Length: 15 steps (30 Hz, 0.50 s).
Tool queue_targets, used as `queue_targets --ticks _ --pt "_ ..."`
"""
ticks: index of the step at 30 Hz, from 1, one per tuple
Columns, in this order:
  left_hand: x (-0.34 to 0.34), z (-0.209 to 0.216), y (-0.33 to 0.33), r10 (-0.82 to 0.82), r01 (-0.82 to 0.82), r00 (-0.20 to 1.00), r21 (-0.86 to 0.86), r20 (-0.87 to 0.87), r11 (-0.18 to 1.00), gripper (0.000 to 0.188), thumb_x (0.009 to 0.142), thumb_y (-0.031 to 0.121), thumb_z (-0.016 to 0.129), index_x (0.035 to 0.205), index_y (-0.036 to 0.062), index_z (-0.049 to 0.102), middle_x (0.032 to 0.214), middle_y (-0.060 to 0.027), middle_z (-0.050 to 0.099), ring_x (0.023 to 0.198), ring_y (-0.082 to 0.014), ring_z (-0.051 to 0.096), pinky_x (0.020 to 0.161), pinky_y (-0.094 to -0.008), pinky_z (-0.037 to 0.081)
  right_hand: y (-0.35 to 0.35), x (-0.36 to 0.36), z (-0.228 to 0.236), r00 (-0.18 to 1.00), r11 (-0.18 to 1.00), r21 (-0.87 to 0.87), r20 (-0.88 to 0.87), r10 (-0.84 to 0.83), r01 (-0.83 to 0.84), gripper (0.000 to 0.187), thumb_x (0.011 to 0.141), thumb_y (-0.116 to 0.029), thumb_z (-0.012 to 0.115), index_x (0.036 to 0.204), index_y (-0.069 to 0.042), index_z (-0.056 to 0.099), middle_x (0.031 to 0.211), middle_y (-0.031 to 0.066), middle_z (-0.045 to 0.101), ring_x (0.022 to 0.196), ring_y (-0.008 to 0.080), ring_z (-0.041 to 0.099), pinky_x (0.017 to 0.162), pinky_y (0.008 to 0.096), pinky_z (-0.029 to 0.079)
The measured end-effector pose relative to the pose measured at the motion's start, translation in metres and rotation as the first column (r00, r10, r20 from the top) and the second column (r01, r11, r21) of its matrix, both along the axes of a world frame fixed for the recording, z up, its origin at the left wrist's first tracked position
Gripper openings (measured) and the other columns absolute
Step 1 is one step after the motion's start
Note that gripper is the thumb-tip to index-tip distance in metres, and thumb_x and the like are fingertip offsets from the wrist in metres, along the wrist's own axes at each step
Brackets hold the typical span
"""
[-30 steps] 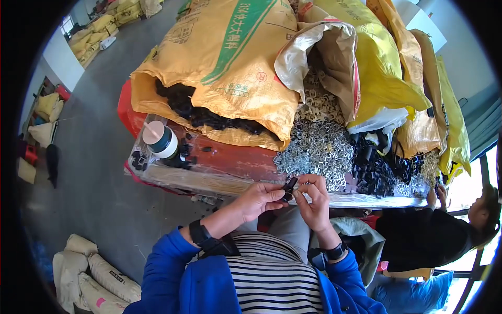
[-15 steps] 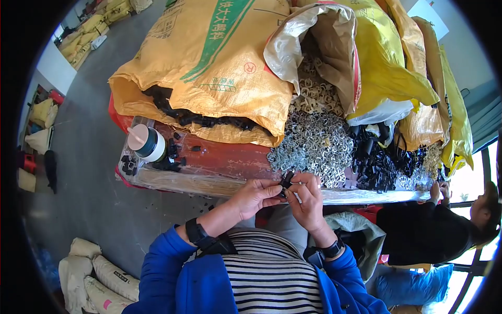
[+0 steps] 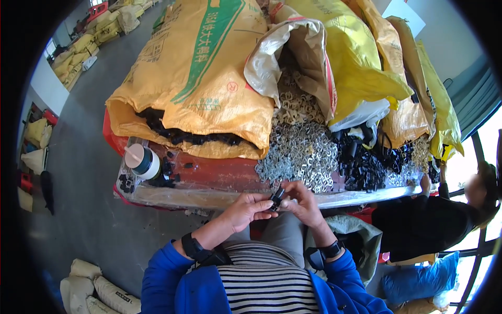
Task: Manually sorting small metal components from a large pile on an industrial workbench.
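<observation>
From my remote station, left to right through the head camera. Far left: yellow sacks [image 3: 76, 60] heaped beyond the grey floor [image 3: 99, 183]; pale sacks [image 3: 112, 294] lie at the lower left.

At the table's near left corner I log a pink-lidded container [image 3: 142, 161], dark and white below the lid, with loose black bits [image 3: 166, 175] just beside it. Right of these a large orange sack [image 3: 219, 68] lies on the table, mouth toward the wearer, black pieces [image 3: 188, 137] showing in the opening. Bare red tabletop [image 3: 219, 178] in front of it.

Left hand [image 3: 246, 210]: thumb and fingers closed on a small black part [image 3: 277, 199]. The part sits between the two hands, tilted, at the table's near edge. Right hand [image 3: 303, 206]: fingers bent, at the part's right side; I cannot tell whether they pinch it or only touch it.

Beyond the hands, a pile of silvery metal pieces [image 3: 316, 159], with an open tan sack [image 3: 314, 47] behind. Further right: a yellow sack [image 3: 355, 60], then a black heap [image 3: 361, 170] in front of it. Far right, a co-worker in black [image 3: 423, 227], hands at the table edge; a blue bag [image 3: 421, 278] below.
</observation>
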<state>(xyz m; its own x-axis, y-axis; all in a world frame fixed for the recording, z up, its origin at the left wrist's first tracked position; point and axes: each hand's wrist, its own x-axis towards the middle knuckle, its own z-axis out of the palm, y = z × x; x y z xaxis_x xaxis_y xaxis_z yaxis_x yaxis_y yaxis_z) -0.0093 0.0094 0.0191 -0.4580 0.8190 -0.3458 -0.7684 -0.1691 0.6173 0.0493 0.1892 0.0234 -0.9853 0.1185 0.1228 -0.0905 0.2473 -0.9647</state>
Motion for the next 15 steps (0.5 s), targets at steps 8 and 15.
queue_targets --ticks 8,15 --pt "-0.014 -0.026 -0.006 0.071 -0.069 0.997 -0.051 0.035 0.996 0.023 0.080 0.013 0.051 0.096 -0.0028 0.052 0.088 -0.0102 0.058 0.076 -0.0145 0.057 0.068 -0.0237 0.047 0.064 -0.052 -0.005 0.923 0.662 0.656 -0.155 -0.352 0.362 0.020 0.070 -0.013 0.059 0.084 -0.005 0.050 0.055 0.0096 0.052 0.046 0.0237 0.051 0.043 0.0325 0.039" --pt "-0.017 -0.023 -0.010 0.144 -0.143 0.988 -0.031 0.050 0.989 0.020 0.079 0.014 0.052 0.093 0.0000 0.053 0.084 -0.0072 0.058 0.074 -0.0127 0.057 0.066 -0.0202 0.047 0.070 -0.065 -0.022 0.917 0.559 0.728 -0.301 -0.261 0.398 0.010 0.072 -0.009 0.051 0.080 -0.005 0.047 0.056 0.0104 0.052 0.049 0.0248 0.052 0.043 0.0325 0.039"
